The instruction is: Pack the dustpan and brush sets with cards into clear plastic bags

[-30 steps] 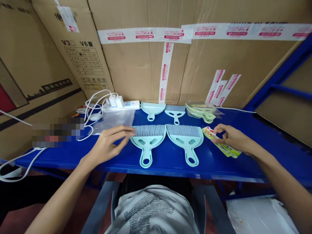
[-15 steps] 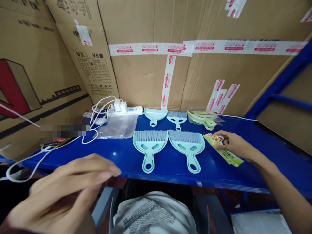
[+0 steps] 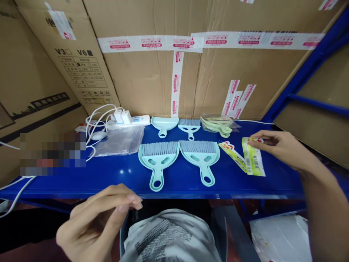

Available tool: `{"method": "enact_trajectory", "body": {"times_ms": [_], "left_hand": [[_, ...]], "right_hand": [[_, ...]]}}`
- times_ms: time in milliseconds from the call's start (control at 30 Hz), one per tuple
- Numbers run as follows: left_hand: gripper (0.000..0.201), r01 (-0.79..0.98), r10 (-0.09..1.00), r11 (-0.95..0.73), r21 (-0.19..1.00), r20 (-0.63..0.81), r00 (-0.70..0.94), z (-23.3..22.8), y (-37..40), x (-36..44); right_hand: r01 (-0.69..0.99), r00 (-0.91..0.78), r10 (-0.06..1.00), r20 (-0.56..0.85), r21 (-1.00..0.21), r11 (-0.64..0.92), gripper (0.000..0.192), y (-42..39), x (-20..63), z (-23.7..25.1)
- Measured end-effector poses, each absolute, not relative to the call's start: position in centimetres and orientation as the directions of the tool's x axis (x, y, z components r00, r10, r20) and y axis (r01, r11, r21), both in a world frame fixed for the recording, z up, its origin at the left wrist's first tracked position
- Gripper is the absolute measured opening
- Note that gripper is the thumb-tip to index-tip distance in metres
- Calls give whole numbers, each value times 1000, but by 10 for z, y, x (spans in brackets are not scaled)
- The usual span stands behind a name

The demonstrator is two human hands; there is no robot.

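My right hand (image 3: 286,151) pinches the top of a yellow-green printed card (image 3: 255,162) at the table's right side. A narrow yellow-green strip (image 3: 233,157) slants beside it and meets it low down; whether the two are joined I cannot tell. Two mint dustpans with brushes nested in them, the left set (image 3: 158,163) and the right set (image 3: 201,160), lie side by side with handles toward me. In front of the table edge hovers my left hand (image 3: 92,222), thumb and fingertips drawn together, nothing visible between them.
Behind lie a mint dustpan (image 3: 164,123), a small brush (image 3: 190,127) and a bagged green set (image 3: 218,125). Clear plastic bags (image 3: 120,141) lie left, near a power strip (image 3: 140,120) with white cables. Cardboard (image 3: 147,80) walls the back; a blue frame (image 3: 305,78) stands right.
My right hand has drawn the card to the right, so card and strip now spread apart in a V. My left hand has moved a little right and farther from the camera. The view has shifted.
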State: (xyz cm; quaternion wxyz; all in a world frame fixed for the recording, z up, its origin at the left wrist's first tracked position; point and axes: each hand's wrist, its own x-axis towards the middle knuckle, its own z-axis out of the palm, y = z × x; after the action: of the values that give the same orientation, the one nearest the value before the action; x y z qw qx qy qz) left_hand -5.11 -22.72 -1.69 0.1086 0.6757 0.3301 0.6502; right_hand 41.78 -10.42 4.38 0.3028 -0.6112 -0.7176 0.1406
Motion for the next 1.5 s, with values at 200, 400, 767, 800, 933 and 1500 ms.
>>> {"method": "enact_trajectory", "body": {"times_ms": [200,400,767,800,933,1500], "left_hand": [[20,297,521,-815,497,854,0,4,-212,-50],[27,305,470,-860,410,869,157,13,-182,-74],[18,482,536,-744,464,844,15,13,-195,-125],[19,489,534,-747,451,844,38,14,-193,-124],[18,504,573,-745,437,805,150,17,-186,-120],[28,287,718,-692,662,671,182,34,-152,-90]], "right_hand": [[903,-28,988,150,-420,90,70,-59,405,6],[927,14,992,125,-373,34,79,-47,397,-16],[890,-90,974,206,-423,172,34,-54,404,8],[886,-106,970,219,-421,192,33,-54,406,8],[886,-132,951,278,-397,239,34,-56,411,9],[777,-195,801,566,-410,478,24,-103,329,95]]}}
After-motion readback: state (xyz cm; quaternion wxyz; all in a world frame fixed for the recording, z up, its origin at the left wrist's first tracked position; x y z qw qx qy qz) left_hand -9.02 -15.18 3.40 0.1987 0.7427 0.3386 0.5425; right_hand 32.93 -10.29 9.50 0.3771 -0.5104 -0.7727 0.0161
